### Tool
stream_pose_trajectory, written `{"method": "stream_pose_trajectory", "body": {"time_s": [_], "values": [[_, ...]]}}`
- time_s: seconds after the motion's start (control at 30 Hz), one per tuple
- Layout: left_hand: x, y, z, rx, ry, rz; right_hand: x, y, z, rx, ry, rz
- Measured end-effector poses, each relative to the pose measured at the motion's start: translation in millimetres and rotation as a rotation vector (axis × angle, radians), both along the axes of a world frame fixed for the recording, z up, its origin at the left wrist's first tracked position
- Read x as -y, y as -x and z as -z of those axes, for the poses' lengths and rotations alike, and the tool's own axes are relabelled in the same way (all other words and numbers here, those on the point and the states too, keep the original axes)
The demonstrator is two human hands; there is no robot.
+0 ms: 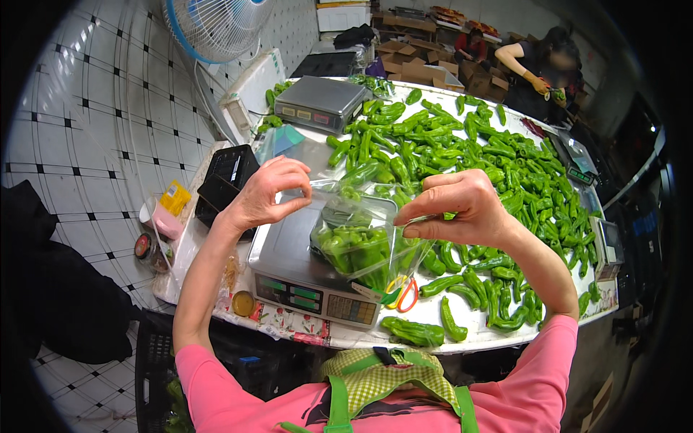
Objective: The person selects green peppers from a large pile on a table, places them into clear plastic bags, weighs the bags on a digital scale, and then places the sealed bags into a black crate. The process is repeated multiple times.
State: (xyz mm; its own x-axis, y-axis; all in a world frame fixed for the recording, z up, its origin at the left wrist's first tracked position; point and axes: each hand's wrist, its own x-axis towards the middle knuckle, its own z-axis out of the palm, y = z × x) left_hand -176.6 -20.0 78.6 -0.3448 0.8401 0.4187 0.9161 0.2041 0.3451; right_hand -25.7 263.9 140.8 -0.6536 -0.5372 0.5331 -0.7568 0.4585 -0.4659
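A clear plastic bag of green peppers (354, 251) rests on the right part of a digital scale's metal pan (281, 249). My left hand (273, 192) pinches the bag's upper left rim between thumb and forefinger, above the pan. On the other side, my right hand (455, 208) pinches the bag's right rim. The plastic between the hands is spread and see-through. Scissors with yellow and red handles (407, 295) lie by the scale's right edge, partly behind the bag. Many loose green peppers (487, 157) cover the white table to the right and beyond.
A second scale (322, 100) stands at the back left, near a fan (216, 24). Black baskets (230, 178), a pink cup (162, 216) and a jar (151, 251) are at the left. A co-worker (552, 76) in orange gloves handles peppers at the back right.
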Motion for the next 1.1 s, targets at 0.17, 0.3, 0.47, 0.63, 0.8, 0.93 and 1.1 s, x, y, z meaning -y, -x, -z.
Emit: {"method": "stream_pose_trajectory", "body": {"time_s": [0.17,0.3,0.47,0.63,0.8,0.93,1.1], "values": [[2,4,8,0.369,-0.409,0.058,8,-2,-7,0.024,-0.001,-0.014],[10,-1,-1,0.399,-0.611,0.157,-3,-10,-14,0.013,0.015,0.043],[10,-10,5,0.592,-0.652,0.153,-23,-7,-18,-0.036,-0.028,0.195],[-6,13,3,0.580,-0.642,-0.022,-41,32,-8,-0.096,0.012,0.392],[-23,6,-23,0.209,-0.788,-0.281,-40,35,-6,-0.364,-0.008,0.422],[-20,-26,20,0.053,-0.806,-0.382,-49,18,47,-0.453,-0.202,0.282],[-22,-91,103,0.302,-0.890,-0.558,-46,-18,109,-0.364,-0.238,0.171]]}}
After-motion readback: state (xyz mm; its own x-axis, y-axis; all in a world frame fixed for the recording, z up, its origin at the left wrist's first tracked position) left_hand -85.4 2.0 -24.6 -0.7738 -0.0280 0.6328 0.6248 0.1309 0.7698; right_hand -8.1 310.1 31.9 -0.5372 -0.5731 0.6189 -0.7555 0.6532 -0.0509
